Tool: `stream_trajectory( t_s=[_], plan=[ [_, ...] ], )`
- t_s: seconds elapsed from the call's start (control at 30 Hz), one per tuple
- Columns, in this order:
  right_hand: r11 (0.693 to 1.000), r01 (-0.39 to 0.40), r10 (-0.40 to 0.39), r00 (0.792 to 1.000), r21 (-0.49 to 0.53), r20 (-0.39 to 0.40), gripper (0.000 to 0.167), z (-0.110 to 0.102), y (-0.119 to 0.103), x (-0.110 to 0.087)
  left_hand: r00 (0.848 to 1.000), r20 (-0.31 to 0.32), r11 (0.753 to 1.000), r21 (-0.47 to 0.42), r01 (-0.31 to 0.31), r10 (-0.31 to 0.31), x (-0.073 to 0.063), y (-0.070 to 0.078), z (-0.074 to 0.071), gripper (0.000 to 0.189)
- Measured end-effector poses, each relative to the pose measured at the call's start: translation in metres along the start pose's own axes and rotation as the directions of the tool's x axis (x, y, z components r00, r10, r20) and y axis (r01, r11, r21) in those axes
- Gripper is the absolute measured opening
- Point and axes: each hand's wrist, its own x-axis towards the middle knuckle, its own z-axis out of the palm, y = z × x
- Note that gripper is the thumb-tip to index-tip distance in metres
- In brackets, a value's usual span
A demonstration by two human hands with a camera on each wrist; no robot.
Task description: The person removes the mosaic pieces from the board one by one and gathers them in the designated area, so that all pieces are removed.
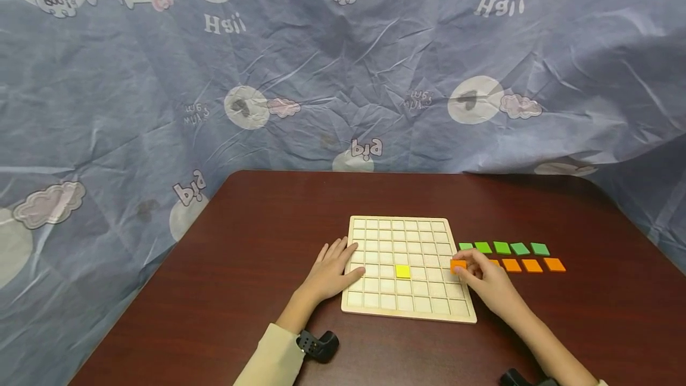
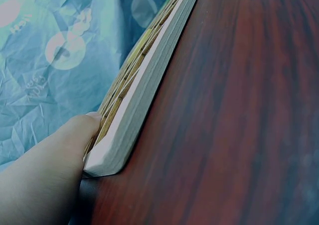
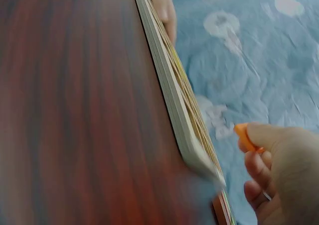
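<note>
A pale wooden grid board (image 1: 375,310) lies on the table, a yellow square tile (image 1: 403,271) seated in one of its cells near the middle. My left hand (image 1: 333,270) rests along the board's left edge, fingers straight, thumb over the rim. Between thumb and fingers my right hand (image 1: 485,279) pinches an orange square tile (image 1: 458,265), held over the board's right edge. In the right wrist view that orange tile (image 3: 244,134) shows raised above the board's level.
Right of the board, a row of green tiles (image 1: 502,248) lies behind a row of orange tiles (image 1: 532,265), partly covered by the right hand. The dark red-brown table (image 1: 257,225) reaches back to a blue patterned cloth (image 1: 321,64).
</note>
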Motion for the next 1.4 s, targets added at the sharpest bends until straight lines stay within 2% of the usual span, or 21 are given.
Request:
stream_trajectory(
  t_s=[0.23, 0.37, 0.43, 0.53, 0.67, 0.83, 0.97, 1.2, 1.4],
  plan=[
    [0.996, 0.007, -0.016, 0.995, -0.092, -0.098, 0.024, -0.028, 0.023, -0.013, 1.000, 0.004, 1.000, 0.012, 0.002, -0.002, 0.001, -0.002, 0.004, 0.064],
    [0.991, -0.017, 0.001, 0.993, -0.136, -0.118, 0.023, -0.040, 0.035, -0.018, 1.000, 0.002, 1.000, 0.012, 0.004, -0.004, 0.001, -0.003, 0.003, 0.064],
    [0.988, -0.043, 0.029, 0.995, -0.149, -0.094, 0.023, -0.046, 0.041, -0.020, 1.000, -0.002, 1.000, 0.014, 0.002, -0.002, 0.002, -0.003, 0.002, 0.064],
    [0.980, -0.098, 0.099, 0.995, -0.172, -0.006, 0.028, -0.052, 0.046, -0.021, 1.000, -0.005, 1.000, 0.019, 0.001, 0.000, 0.002, -0.003, 0.002, 0.064],
    [0.970, -0.144, 0.167, 0.981, -0.196, 0.103, 0.034, -0.057, 0.051, -0.021, 1.000, -0.004, 1.000, 0.024, 0.002, -0.001, 0.003, -0.003, 0.002, 0.065],
    [0.973, -0.138, 0.162, 0.979, -0.183, 0.123, 0.034, -0.056, 0.053, -0.022, 1.000, -0.002, 1.000, 0.022, 0.003, -0.003, 0.002, -0.003, 0.003, 0.065],
    [0.978, -0.109, 0.129, 0.986, -0.180, 0.103, 0.030, -0.054, 0.055, -0.022, 1.000, -0.002, 1.000, 0.025, 0.005, -0.005, 0.002, -0.004, 0.003, 0.065],
    [0.978, -0.036, 0.040, 0.999, -0.203, 0.015, 0.016, -0.050, 0.055, -0.022, 1.000, -0.004, 1.000, 0.015, 0.003, -0.003, 0.001, -0.003, 0.001, 0.064],
    [0.978, -0.066, 0.059, 0.997, -0.199, -0.041, 0.020, -0.050, 0.056, -0.024, 1.000, -0.003, 1.000, 0.001, -0.004, 0.004, 0.000, -0.001, 0.002, 0.064]
  ],
)
